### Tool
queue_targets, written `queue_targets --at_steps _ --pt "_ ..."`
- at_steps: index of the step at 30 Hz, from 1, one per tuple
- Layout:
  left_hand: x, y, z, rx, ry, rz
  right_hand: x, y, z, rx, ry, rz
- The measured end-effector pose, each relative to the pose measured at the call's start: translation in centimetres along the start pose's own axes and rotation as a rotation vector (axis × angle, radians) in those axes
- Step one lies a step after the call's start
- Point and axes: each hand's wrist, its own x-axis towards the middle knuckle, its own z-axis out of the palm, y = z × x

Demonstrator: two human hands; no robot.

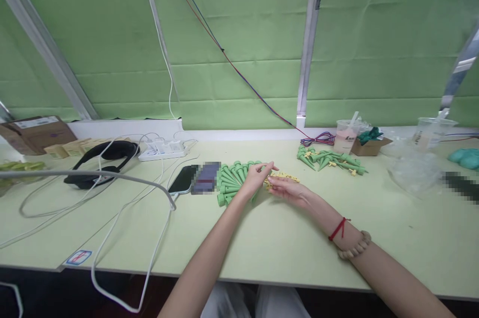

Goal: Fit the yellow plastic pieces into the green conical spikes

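Both hands meet mid-surface: our left hand (257,178) pinches a green cone (229,181), right hand (286,189) rests loosely open on yellow pieces (284,176).

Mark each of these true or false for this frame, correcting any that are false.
1. The left hand rests on a fanned row of green spikes. True.
2. The right wrist is bare. False: it wears a red string and a bead bracelet.
3. A phone lies left of the green spikes. True.
4. The small yellow parts sit in a cardboard box. False: they lie loose on the table by the right hand.
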Motion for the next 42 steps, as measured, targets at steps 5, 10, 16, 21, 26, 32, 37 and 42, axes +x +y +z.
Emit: queue_targets --at_steps 5,10,16,21,26,32,37,42 --pt "0.0 -0.6 0.2 0.108 -0.001 0.003 0.6 0.7 -0.4 -0.247 0.160 -0.148" --pt "-0.3 -0.7 0.9 0.098 0.055 -0.024 0.2 1.1 0.0 -0.776 0.337 -0.603" --pt "-0.1 -0.1 0.8 -0.092 0.118 -0.049 0.5 0.5 0.1 -0.518 0.266 -0.261" --pt "-0.1 0.4 0.4 -0.095 0.107 -0.033 0.2 0.3 0.7 -0.158 0.012 0.066" --pt "-0.1 0.2 0.3 -0.048 0.026 -0.080 -0.1 0.2 0.4 -0.123 -0.072 0.031" --pt "0.2 -0.6 0.7 -0.065 0.087 -0.062 0.6 0.6 0.0 -0.563 0.163 -0.305" --pt "0.2 -0.5 0.2 -0.066 0.144 -0.109 0.7 0.2 -0.1 -0.348 0.112 -0.085" --pt "0.2 -0.4 0.1 -0.014 0.112 0.003 0.2 -0.4 -0.3 -0.058 -0.005 0.083"
